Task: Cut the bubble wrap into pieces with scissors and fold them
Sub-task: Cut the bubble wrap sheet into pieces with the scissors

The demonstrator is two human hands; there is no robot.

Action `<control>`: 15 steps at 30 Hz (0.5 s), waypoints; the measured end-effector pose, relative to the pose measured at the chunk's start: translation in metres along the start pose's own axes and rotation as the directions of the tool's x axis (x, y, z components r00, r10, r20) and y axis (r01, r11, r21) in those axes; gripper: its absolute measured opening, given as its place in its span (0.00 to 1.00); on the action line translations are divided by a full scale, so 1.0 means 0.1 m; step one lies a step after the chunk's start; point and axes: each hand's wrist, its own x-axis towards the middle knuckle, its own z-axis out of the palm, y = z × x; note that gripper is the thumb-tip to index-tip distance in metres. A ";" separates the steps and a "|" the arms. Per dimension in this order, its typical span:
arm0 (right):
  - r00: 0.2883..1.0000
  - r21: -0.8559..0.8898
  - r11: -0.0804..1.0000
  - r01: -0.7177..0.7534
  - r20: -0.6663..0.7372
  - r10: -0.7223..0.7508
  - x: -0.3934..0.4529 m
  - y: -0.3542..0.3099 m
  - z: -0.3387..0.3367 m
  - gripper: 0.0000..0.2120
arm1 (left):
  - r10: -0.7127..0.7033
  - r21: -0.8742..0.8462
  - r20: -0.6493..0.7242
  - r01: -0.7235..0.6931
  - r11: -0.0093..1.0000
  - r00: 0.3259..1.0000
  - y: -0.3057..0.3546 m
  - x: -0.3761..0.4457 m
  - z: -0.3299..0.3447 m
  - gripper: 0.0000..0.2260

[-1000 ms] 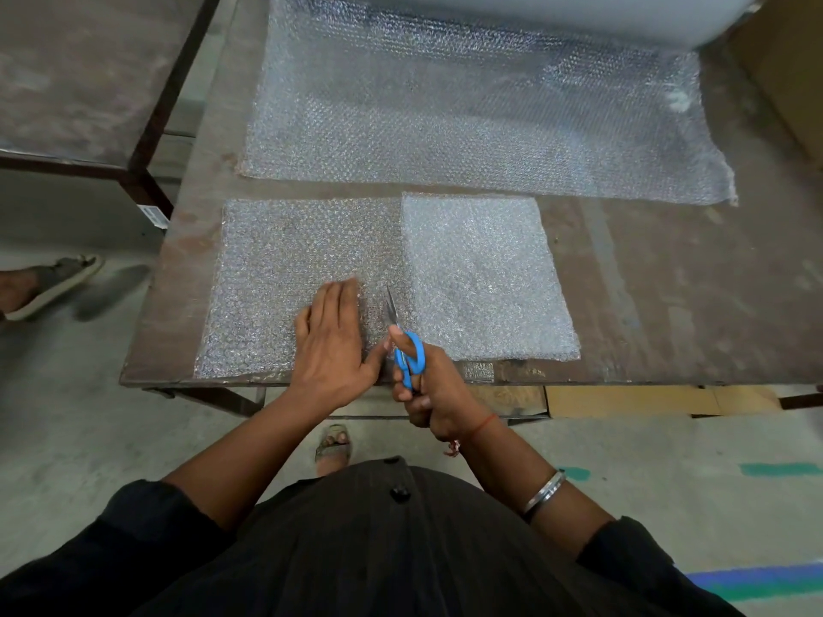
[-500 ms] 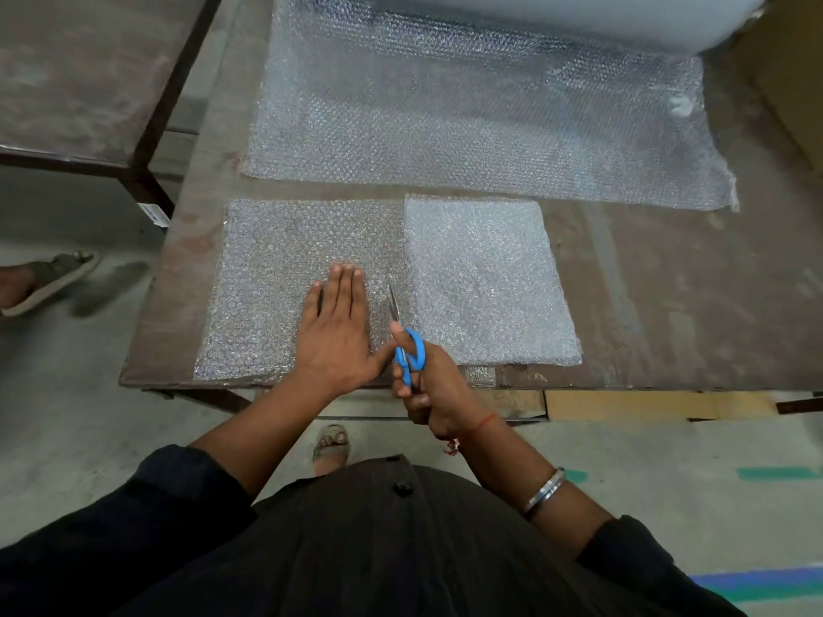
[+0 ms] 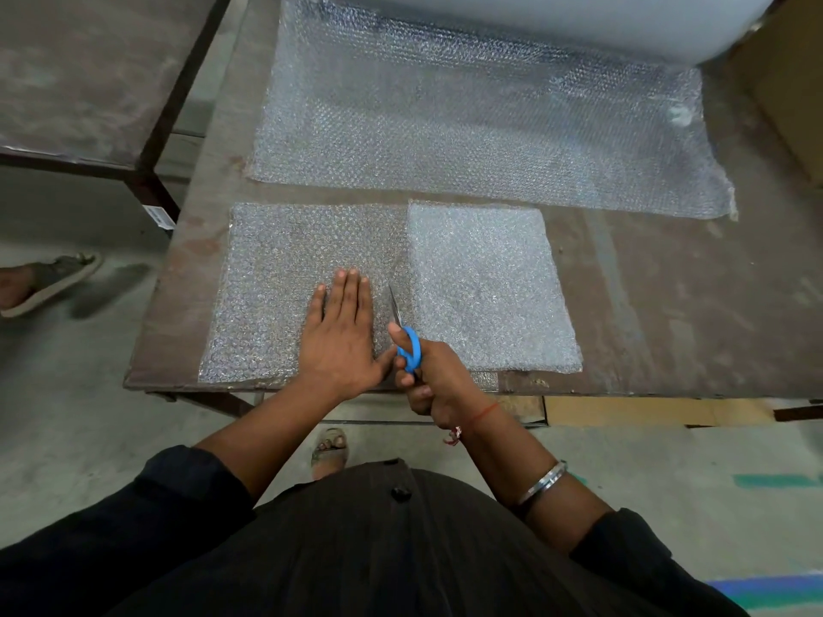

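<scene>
Your left hand (image 3: 340, 338) lies flat on the bubble wrap sheet (image 3: 276, 287) at the table's (image 3: 668, 305) near edge; your right hand (image 3: 434, 376) grips blue scissors (image 3: 407, 338), blades in the sheet beside it.

Bubble wrap roll (image 3: 556, 20) cut off by top frame edge. Scissors (image 3: 403, 338): lower handle loop hidden inside right hand (image 3: 434, 378); blade tips too thin to tell how far apart. Left hand (image 3: 340, 338) covers sheet (image 3: 276, 278) near the surface's (image 3: 668, 305) front edge.
</scene>
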 end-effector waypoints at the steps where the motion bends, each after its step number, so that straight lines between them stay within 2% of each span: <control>1: 1.000 -0.003 1.000 -0.009 -0.002 0.009 0.01 -0.02 0.00 0.23 | 0.003 -0.003 -0.001 -0.003 1.000 1.000 0.00 0.00 0.00 0.52; 9: 0.997 -0.011 0.997 -0.073 0.000 0.073 0.17 -0.15 0.02 0.27 | 0.013 -0.019 -0.027 -0.013 1.000 1.000 -0.01 0.00 0.01 0.51; 15: 0.999 0.058 0.998 -0.001 -0.032 0.003 0.26 -0.23 0.06 0.21 | 0.014 -0.012 -0.026 -0.015 1.000 1.000 0.00 0.01 0.02 0.50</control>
